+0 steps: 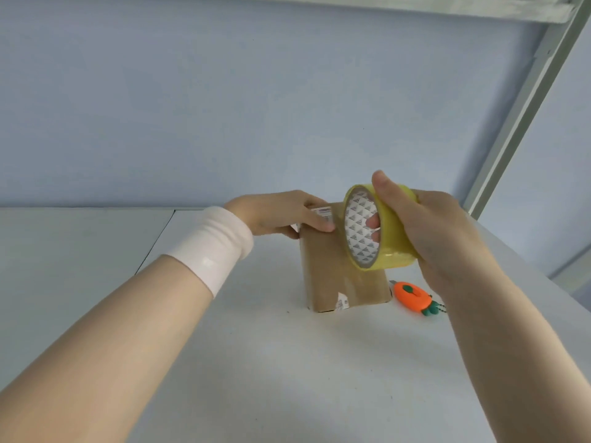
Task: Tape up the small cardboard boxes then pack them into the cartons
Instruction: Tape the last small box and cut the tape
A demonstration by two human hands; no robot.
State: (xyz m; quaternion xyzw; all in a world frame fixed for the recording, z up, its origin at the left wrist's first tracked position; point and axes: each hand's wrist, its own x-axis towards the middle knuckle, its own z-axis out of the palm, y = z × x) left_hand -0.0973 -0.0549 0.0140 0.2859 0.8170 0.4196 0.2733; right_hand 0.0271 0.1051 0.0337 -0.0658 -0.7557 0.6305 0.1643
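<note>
- Small cardboard box (332, 273) stood upright on the white counter (287, 362), near its middle, brown face toward the camera, a torn white label scrap at the lower edge.
- Top of the box pinned under the left hand (281, 215); fingers curled over the upper edge beside a white printed label, thumb pressed on the front face, so a clenched grip on the box.
- Faint glossy strip seemed to run down the front face from the roll; too transparent to trace with certainty.
- Yellow tape roll (380, 228) held just right of the box top, overlapping its upper right corner in view, open core turned toward the left, printed white liner visible inside.
- Right hand (435, 231) wrapped round the roll: thumb over the top rim, fingertips (372, 222) poking through the core, a firm grip on the roll.
- White wristband (214, 247) worn on the left forearm, just behind the wrist.
- Orange carrot-shaped cutter (412, 297) lay flat on the counter just beside the box's lower right corner, green leafy end and a bead chain pointing right, partly hidden behind the right forearm.
- Pale blue wall (224, 100) behind the counter; light metal frame post (524, 100) slanted at upper right.
</note>
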